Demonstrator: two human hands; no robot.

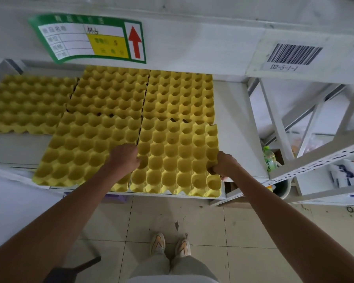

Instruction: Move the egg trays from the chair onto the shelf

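Several yellow egg trays lie flat on the white shelf (237, 127). The front right egg tray (178, 160) sits at the shelf's front edge, slightly overhanging it. My left hand (124, 157) grips that tray's left edge, at the seam with the front left egg tray (84, 150). My right hand (225, 165) grips its right edge, fingers curled under the rim. Two more trays (143, 92) lie behind, and another tray (27, 105) lies at the far left. The chair's dark corner (74, 270) shows at bottom left.
A shelf beam overhead carries a green label (90, 37) and a barcode tag (294, 56). To the right stand a green bottle (270, 160), a grey bin (282, 186) and another white rack (325, 160) with packets. Tiled floor and my shoes (170, 244) lie below.
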